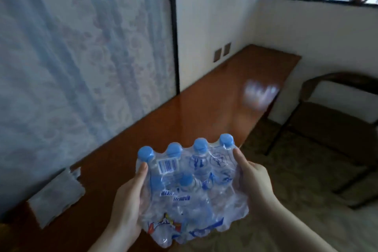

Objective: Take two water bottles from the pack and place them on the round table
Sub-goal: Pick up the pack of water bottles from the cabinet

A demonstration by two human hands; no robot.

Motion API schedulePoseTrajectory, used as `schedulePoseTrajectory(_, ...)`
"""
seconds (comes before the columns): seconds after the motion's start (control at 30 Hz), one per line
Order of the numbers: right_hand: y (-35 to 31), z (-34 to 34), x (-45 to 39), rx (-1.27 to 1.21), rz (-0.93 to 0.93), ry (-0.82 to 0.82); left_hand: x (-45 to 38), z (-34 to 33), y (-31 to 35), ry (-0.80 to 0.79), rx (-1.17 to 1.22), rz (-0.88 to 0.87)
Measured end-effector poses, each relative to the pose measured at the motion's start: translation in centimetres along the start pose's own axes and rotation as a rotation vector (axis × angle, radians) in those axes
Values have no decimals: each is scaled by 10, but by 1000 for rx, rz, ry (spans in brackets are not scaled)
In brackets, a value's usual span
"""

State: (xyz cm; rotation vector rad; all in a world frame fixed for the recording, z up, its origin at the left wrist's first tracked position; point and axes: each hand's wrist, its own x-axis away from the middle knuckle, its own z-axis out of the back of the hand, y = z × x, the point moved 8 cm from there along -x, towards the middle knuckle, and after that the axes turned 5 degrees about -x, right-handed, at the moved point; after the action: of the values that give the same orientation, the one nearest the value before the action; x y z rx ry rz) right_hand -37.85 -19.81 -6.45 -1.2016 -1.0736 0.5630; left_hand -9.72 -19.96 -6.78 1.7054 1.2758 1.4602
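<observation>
A shrink-wrapped pack of water bottles (190, 194) with blue caps is held up in front of me, over the near edge of a long brown counter. My left hand (131, 196) grips the pack's left side, thumb near a cap. On the pack's right side sits my right hand (255, 182), its thumb pressing the plastic wrap. The pack is tilted, caps pointing away from me. No round table is in view.
The long wooden counter (194, 108) runs along a curtained wall to the far corner. A grey cloth or bag (59, 194) lies on its near left. A dark chair (335, 120) stands on the carpet at right. A window is at the top right.
</observation>
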Motion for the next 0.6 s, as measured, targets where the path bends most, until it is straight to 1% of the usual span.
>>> schedulePoseTrajectory(0.1,-10,80,-1,-43,28,145,-1,-75,-9,-145,-89,19)
schedulePoseTrajectory(0.27,-21,226,16,-198,81,374,21,-213,-41,-364,-207,72)
schedulePoseTrajectory(0.4,-28,349,39,-257,137,545,57,-327,-85,-536,-299,121)
schedulePoseTrajectory(0.6,-20,512,68,-350,167,718,117,-483,-162,-753,-354,195)
